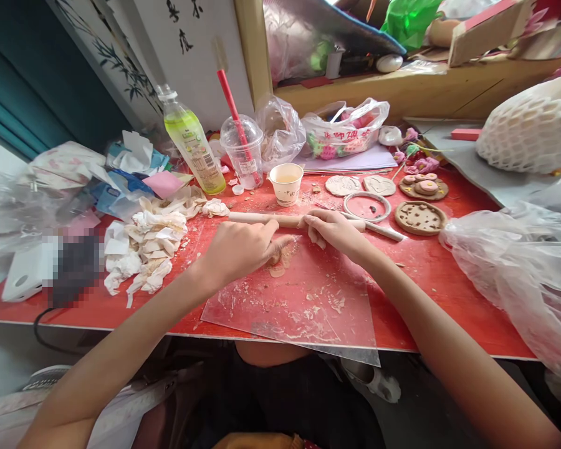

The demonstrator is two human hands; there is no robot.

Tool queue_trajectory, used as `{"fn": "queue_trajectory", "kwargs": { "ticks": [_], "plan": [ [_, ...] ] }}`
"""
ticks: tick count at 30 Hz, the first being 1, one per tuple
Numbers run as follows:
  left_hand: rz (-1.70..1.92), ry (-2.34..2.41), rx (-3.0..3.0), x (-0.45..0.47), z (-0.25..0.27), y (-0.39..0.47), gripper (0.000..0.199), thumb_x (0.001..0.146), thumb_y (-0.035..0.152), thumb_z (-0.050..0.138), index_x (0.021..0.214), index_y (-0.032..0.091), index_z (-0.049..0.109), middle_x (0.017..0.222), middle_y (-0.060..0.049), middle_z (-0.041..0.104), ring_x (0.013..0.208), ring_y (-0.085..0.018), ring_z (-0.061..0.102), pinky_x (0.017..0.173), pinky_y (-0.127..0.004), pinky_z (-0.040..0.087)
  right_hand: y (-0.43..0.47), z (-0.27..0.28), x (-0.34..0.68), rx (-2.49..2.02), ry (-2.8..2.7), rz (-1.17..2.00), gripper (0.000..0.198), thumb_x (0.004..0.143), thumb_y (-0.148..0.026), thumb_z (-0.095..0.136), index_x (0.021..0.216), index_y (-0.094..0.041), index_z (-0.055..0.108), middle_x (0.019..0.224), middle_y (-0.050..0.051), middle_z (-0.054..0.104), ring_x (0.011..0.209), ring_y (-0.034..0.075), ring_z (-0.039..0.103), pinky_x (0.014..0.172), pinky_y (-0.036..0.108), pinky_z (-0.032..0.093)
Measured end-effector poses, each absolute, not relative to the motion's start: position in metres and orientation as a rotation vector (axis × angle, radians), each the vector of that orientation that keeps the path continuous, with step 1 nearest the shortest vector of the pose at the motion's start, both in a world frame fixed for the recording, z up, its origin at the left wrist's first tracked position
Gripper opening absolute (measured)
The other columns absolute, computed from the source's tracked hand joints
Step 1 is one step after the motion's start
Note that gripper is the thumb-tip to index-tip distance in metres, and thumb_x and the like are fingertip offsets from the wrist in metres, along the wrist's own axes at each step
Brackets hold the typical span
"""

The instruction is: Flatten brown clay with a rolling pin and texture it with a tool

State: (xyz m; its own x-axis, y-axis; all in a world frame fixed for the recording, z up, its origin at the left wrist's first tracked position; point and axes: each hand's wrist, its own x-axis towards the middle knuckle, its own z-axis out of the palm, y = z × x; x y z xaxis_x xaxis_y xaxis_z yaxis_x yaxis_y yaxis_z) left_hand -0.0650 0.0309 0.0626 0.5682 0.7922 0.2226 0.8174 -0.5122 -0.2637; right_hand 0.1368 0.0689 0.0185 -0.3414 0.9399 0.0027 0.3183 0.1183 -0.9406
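Observation:
My left hand [240, 248] is low over a clear plastic sheet [327, 324] smeared with clay, its thumb and index finger apart. Under its fingers lies a small brown clay bit [277, 269]. To its right, my right hand [335, 231] has its fingertips pinched together on what looks like a small piece of clay [320, 242], partly hidden by the fingers. A pale rolling pin [287, 220] lies just behind both hands, and the fingers partly cover it. Beyond its right end is a thin stick [389, 233].
A paper cup [286, 187] of liquid, a plastic cup with a red straw [243, 156] and a green drink bottle [194, 153] stand behind. Crumpled tissues [154, 243] lie left. A ring [367, 207], a spotted clay disc [419, 218] and plastic bags [505, 249] are right.

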Motion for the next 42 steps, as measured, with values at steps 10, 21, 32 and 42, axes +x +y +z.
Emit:
{"fn": "queue_trajectory", "kwargs": {
  "ticks": [10, 21, 32, 42],
  "plan": [
    [0.081, -1.203, -2.752, -0.069, 0.062, 0.024, 0.021, 0.092, 0.023, 0.04, 0.082, 0.017, 0.056, 0.085, -0.003, 0.058, 0.074, -0.016, 0.054, 0.057, -0.026, 0.035, 0.067, 0.021, 0.136, -1.265, -1.748, 1.215, 0.022, 0.091, -0.019, 0.039, 0.075, -0.016, 0.054, 0.051, -0.004, 0.048, 0.039, 0.006, 0.04, 0.041, 0.021, 0.031],
    [-0.077, -1.352, -2.813, -0.071, 0.059, 0.018, 0.025, 0.092, 0.032, 0.042, 0.093, 0.017, 0.063, 0.085, -0.005, 0.059, 0.074, -0.014, 0.058, 0.064, -0.024, 0.044, 0.069, 0.016, 0.137, -1.227, -1.806, 1.165, 0.022, 0.091, -0.025, 0.04, 0.077, -0.016, 0.056, 0.052, -0.003, 0.05, 0.039, 0.007, 0.042, 0.042, 0.022, 0.033],
    [-0.344, -1.281, -3.038, -0.092, 0.055, 0.024, 0.028, 0.087, 0.007, 0.042, 0.114, 0.013, 0.05, 0.108, -0.008, 0.06, 0.101, -0.016, 0.057, 0.089, -0.029, 0.046, 0.067, 0.014, 0.133, -1.247, -1.795, 1.103, 0.02, 0.089, -0.021, 0.039, 0.075, -0.017, 0.053, 0.053, -0.004, 0.049, 0.041, 0.007, 0.041, 0.043, 0.021, 0.031],
    [-0.397, -1.172, -3.199, -0.09, 0.062, 0.036, 0.035, 0.09, 0.008, 0.038, 0.119, 0.02, 0.052, 0.12, -0.005, 0.059, 0.109, -0.013, 0.056, 0.093, -0.026, 0.046, 0.068, 0.005, 0.13, -1.206, -1.884, 0.883, 0.021, 0.086, -0.021, 0.039, 0.074, -0.017, 0.056, 0.059, -0.003, 0.048, 0.056, 0.011, 0.045, 0.059, 0.024, 0.034]
  ]
}}
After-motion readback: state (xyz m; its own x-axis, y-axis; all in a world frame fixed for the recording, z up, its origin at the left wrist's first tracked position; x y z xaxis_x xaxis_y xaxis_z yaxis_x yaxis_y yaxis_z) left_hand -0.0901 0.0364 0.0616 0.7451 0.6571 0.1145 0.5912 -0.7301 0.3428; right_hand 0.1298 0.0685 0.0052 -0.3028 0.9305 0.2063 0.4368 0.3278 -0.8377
